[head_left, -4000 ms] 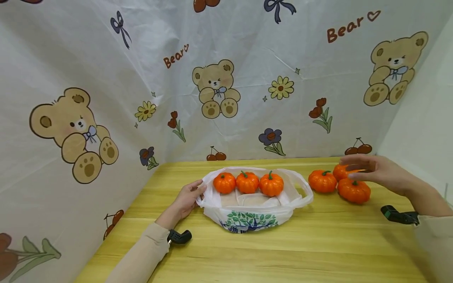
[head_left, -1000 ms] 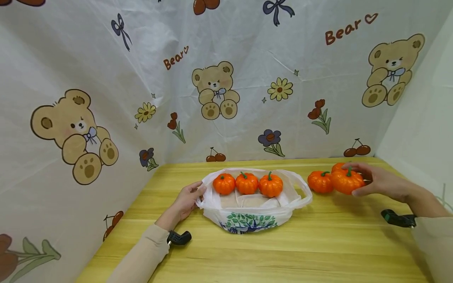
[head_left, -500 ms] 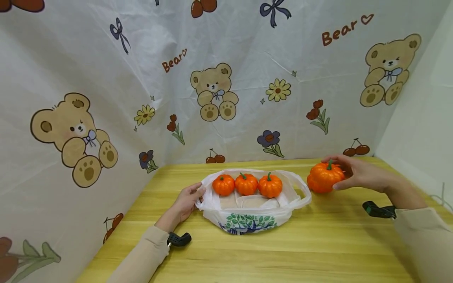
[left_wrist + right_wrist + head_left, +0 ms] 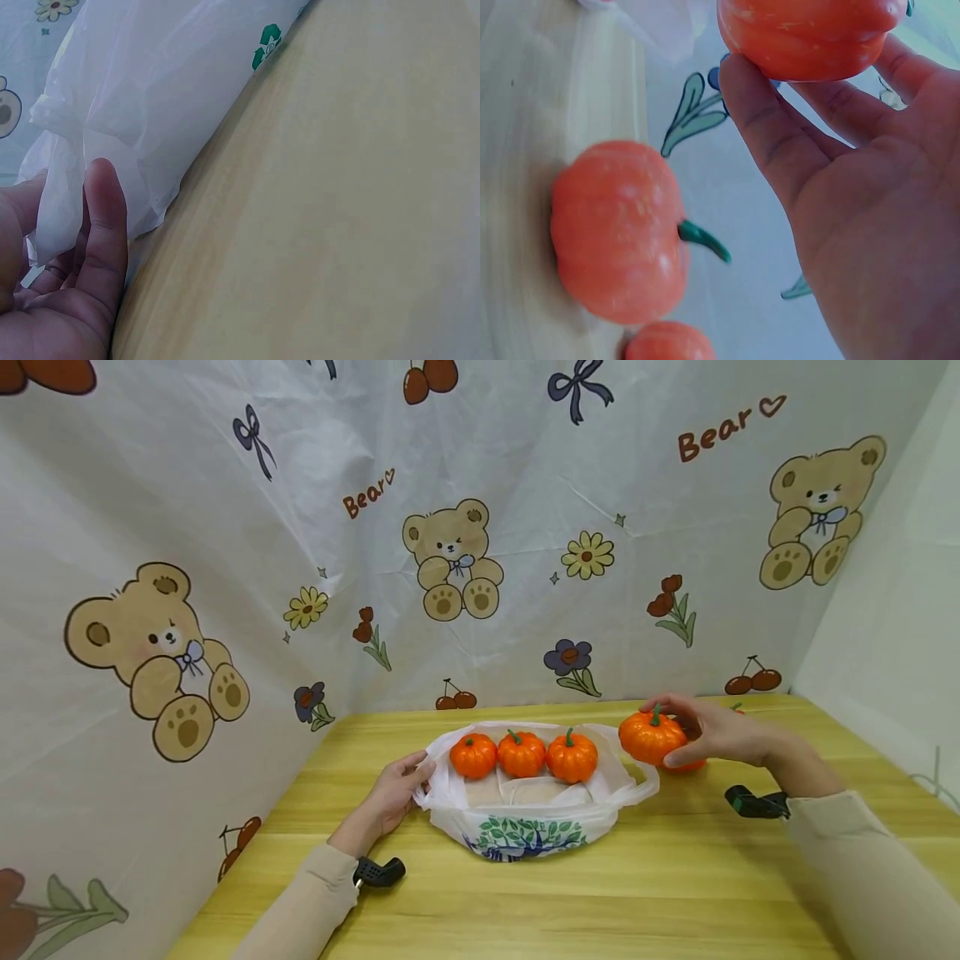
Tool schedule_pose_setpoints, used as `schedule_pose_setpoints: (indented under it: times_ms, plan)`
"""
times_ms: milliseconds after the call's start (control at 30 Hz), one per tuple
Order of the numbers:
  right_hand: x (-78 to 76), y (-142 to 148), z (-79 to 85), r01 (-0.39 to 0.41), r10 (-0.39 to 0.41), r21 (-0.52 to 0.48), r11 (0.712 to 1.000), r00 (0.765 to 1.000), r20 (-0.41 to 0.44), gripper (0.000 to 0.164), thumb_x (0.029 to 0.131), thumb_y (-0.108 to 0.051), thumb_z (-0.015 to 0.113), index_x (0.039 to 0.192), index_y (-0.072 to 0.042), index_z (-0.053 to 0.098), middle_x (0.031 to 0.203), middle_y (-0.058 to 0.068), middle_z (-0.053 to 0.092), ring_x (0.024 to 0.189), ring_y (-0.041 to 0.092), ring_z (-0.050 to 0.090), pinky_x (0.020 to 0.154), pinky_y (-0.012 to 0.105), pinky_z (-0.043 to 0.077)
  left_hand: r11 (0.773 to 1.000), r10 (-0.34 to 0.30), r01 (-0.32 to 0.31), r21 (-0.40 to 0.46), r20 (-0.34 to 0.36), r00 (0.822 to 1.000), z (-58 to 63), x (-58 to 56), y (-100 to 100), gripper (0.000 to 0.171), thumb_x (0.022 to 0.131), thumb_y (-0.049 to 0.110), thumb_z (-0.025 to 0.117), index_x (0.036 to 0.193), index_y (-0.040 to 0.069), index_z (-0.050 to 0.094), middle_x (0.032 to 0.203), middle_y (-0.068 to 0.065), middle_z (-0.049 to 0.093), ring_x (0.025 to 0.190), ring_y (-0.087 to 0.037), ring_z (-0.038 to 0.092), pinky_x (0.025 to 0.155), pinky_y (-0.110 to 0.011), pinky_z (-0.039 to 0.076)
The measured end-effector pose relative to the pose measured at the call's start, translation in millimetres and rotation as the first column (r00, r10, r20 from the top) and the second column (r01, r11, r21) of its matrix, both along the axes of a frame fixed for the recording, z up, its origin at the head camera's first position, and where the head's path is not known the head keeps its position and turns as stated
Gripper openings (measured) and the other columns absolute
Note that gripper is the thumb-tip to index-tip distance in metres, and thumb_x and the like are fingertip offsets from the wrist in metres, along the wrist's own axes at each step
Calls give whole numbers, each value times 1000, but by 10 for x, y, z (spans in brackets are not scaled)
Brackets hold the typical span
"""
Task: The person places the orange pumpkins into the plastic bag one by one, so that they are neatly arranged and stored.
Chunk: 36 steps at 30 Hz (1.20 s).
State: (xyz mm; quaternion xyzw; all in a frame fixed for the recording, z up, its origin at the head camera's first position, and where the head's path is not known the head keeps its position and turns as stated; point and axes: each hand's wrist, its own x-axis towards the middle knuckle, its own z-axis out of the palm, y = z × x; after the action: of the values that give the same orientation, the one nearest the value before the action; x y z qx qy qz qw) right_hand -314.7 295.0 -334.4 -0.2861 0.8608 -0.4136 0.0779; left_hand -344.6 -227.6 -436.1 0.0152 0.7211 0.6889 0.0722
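Note:
A white plastic bag (image 4: 525, 828) with a green tree print lies spread on the table, its mouth facing up. In a row inside it sit three small orange pumpkins, the left one (image 4: 472, 757), the middle one (image 4: 521, 754) and the right one (image 4: 572, 760). My left hand (image 4: 392, 789) pinches the bag's left edge, the plastic (image 4: 60, 202) running between thumb and fingers. Raised off the table by the bag's right handle is another pumpkin (image 4: 647, 739), gripped by the thumb and fingertips of my right hand (image 4: 723, 735).
Behind my right hand are two more pumpkins, mostly hidden in the head view; the right wrist view shows a nearer pumpkin (image 4: 619, 232) and part of another pumpkin (image 4: 671, 345). A bear-print sheet (image 4: 517, 668) stands behind the wooden table (image 4: 525, 910).
From above the right-hand pumpkins, my right hand came down, took hold of one, lifted it and carried it left to the bag's right side. My left hand stays at the bag's edge.

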Motion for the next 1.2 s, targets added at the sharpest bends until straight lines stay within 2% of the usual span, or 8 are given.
schedule_pose_setpoints:
  times_ms: [167,433,733,900,1067,1200]
  plan:
    - [-48,-166,-24,-28,28,1,1000,999,18,69,85,-17,83,143,-15,45,146,18,51,122,23,59,98,22,51,1000,-4,4,3,-2,1000,-30,-5,-8,62,104,22,63,159,6,38,101,-7,55,75,-13,56,61,-23,51]
    - [-159,-445,-25,-109,109,-5,994,992,63,72,85,-15,84,144,-12,43,150,21,48,129,36,54,100,24,51,1000,-10,10,2,1,1000,-3,3,1,62,105,23,62,159,7,38,101,-7,56,74,-13,56,61,-23,50]
    - [-275,-689,-6,-154,154,-2,988,985,77,71,84,-16,85,143,-15,45,148,18,50,127,35,56,102,26,51,1000,-7,7,18,5,1000,23,26,1,61,105,20,61,159,5,36,99,-6,56,72,-12,56,59,-22,50]
    - [-330,-816,-2,-158,155,33,987,986,64,71,84,-20,85,143,-19,45,147,14,53,128,31,56,107,38,48,1000,-11,11,12,6,1000,24,32,6,61,105,20,61,159,6,37,100,-6,56,72,-12,56,60,-22,50]
    - [-390,-1004,43,-161,157,43,986,984,89,72,82,-19,86,142,-24,47,146,11,54,128,30,56,112,51,46,1000,-9,9,12,-5,1000,18,28,7,61,105,20,61,159,5,37,100,-6,55,72,-12,56,60,-22,50]
    - [-420,-1139,53,-187,182,37,982,978,106,72,81,-14,85,141,-23,48,146,9,55,129,30,55,113,53,45,1000,-10,10,9,-4,1000,6,24,0,61,105,21,62,159,6,37,100,-6,56,72,-13,56,60,-22,50]
